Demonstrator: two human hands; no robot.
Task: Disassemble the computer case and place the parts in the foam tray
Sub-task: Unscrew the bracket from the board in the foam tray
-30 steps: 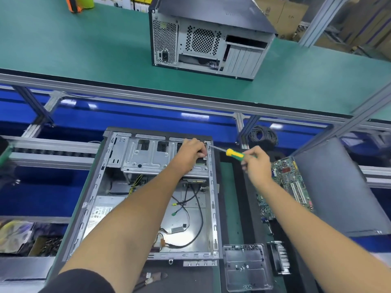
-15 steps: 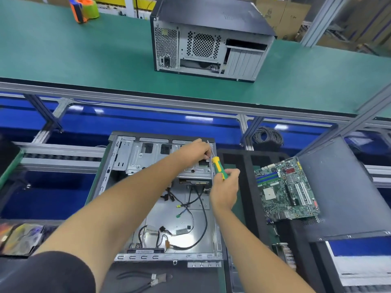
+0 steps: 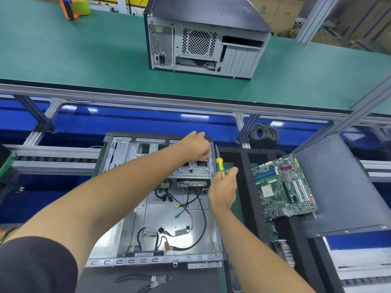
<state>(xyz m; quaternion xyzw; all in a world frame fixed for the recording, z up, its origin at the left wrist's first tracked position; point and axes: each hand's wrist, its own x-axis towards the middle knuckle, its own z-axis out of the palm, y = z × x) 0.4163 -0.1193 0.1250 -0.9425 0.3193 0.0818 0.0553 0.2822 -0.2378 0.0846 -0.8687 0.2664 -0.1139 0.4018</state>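
An open computer case [image 3: 148, 212] lies flat before me, its loose cables showing inside. My left hand [image 3: 195, 148] rests with curled fingers on the metal drive cage [image 3: 152, 157] at the case's far right corner; what the fingers hold is hidden. My right hand [image 3: 223, 189] grips a yellow and green screwdriver [image 3: 219, 164], its shaft pointing up along the case's right edge beside my left hand. A black foam tray [image 3: 245, 166] lies right of the case, with a green motherboard [image 3: 284, 187] in it.
A closed computer case [image 3: 203, 37] stands on the green conveyor belt [image 3: 63, 51] behind. A grey side panel [image 3: 338, 187] leans at the right. Pliers [image 3: 152, 281] lie in front of the case. A coil of black cable [image 3: 263, 133] hangs behind the tray.
My right hand brought the screwdriver from the right in to the case's right edge and turned it upright beside my left hand. The view shifted, showing more of the motherboard.
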